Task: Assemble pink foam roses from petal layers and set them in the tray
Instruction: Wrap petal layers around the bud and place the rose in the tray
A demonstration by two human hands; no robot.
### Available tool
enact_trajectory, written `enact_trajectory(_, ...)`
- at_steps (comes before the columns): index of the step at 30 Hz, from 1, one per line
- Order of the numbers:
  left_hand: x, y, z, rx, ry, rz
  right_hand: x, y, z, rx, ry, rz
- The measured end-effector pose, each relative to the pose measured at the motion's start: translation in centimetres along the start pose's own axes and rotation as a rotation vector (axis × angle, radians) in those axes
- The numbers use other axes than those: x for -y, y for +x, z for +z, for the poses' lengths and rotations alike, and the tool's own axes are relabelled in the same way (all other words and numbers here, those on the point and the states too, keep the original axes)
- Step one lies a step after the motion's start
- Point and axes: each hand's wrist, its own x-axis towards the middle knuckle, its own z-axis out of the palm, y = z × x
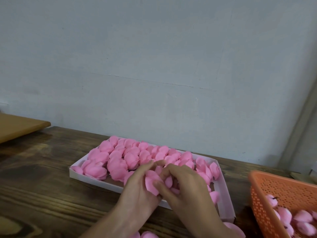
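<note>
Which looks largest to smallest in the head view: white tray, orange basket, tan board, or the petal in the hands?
1. white tray
2. orange basket
3. tan board
4. petal
Basket and board are cut off by the frame, so their order is unsure.

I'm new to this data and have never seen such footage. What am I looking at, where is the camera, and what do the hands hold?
No machine here: a person works with bare hands, filmed by one head-worn camera looking down. The left hand and right hand together pinch a pink foam petal layer over a white tray holding many pink petals on a wooden table. An orange basket at the right holds more pink pieces.
</note>
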Motion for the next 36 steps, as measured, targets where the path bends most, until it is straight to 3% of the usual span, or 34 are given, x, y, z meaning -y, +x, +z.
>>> enact_trajectory(5,-0.2,-0.2,-0.1,0.133,0.058,0.025,-0.2,0.0,-0.5,-0.085,-0.091,0.053)
enact_trajectory(13,-0.2,-0.1,0.0,0.186,0.05,0.061,0.3,0.3,-1.1,-0.107,0.031,0.143)
enact_trajectory(18,-0.1,0.4,-0.8,0.168,0.007,0.047,0.2,0.7,-1.7,-0.029,0.162,0.148)
enact_trajectory(26,-0.5,0.5,-1.7,0.113,0.011,0.029,-0.6,1.2,-1.6,0.033,0.448,0.344)
enact_trajectory(29,-0.5,0.3,-1.1,0.164,0.021,0.054,-0.7,1.2,-1.6,0.083,0.467,0.322)
enact_trajectory(36,-0.1,0.4,-1.1,0.112,0.041,0.096,-0.7,1.2,-1.5,0.109,0.531,0.285)
